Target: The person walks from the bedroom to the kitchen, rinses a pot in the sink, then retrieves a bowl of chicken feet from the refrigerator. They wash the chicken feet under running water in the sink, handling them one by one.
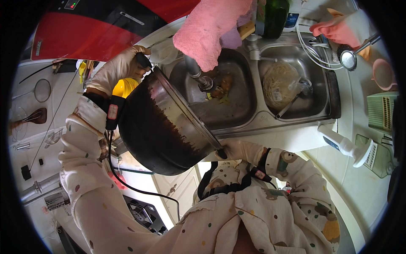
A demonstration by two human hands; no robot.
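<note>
A large metal pot with a scorched, blackened base is tilted on its side. Its rim faces the left sink basin, and its inside is hidden from me. My left hand, in a thin pale glove, grips the black handle at the upper side of the rim. The other black handle, at the lower end, is held by my right hand, also gloved. Food scraps lie in the left basin near the faucet spout.
In the right basin are a plastic bag of pale noodle-like strands and a ladle-like utensil. A pink towel hangs over the left basin. A red and black range hood juts out at upper left. White spray bottle stands right.
</note>
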